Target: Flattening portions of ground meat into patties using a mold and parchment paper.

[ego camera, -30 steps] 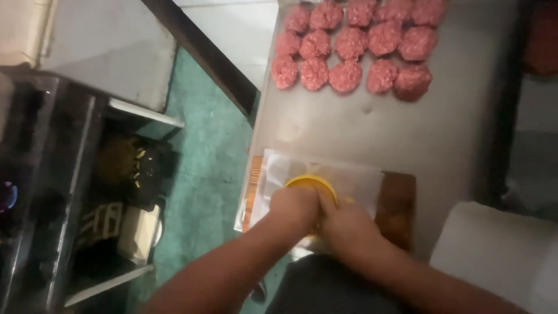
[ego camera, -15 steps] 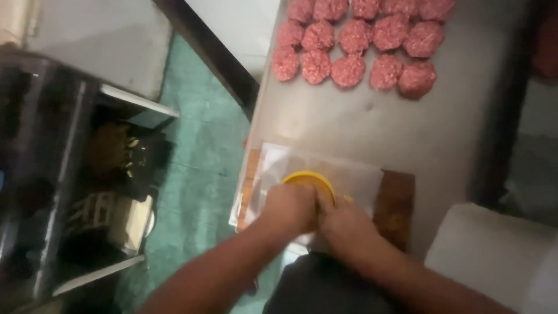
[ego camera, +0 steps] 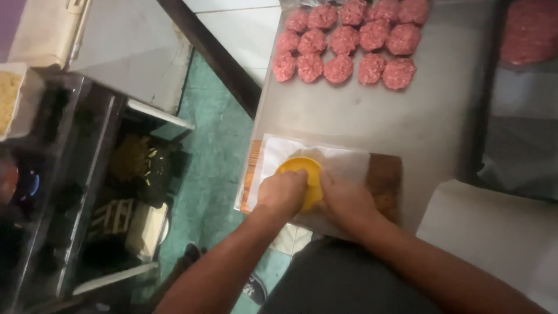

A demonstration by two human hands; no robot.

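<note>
Work in hand: both hands press on a round yellow plastic mould (ego camera: 302,174) that sits on a sheet of white paper (ego camera: 343,166) laid over a brown wooden board (ego camera: 385,183) at the near edge of the steel table (ego camera: 407,116).
Left hand: the left hand (ego camera: 283,193) lies curled over the near left side of the yellow mould, fingers closed down on it, covering part of its rim.
Right hand: the right hand (ego camera: 347,200) is just beside the mould on its right, fingers bent against its edge; whether it grips or only steadies cannot be told.
Inside the mould: hidden by the hands, so its filling does not show.
Done so far: a batch of round raw pink minced-meat patties (ego camera: 343,40) lies in rows at the far end of the table, well apart from the board; the top row is cut by the frame edge.
Left to do, as a judgement: a mass of raw pink mince (ego camera: 530,32) shows at the far right, beyond the table's edge, so more shaping seems to remain.
Stage: seemingly mid-run, one piece under the hands and not yet set with the rows.
</note>
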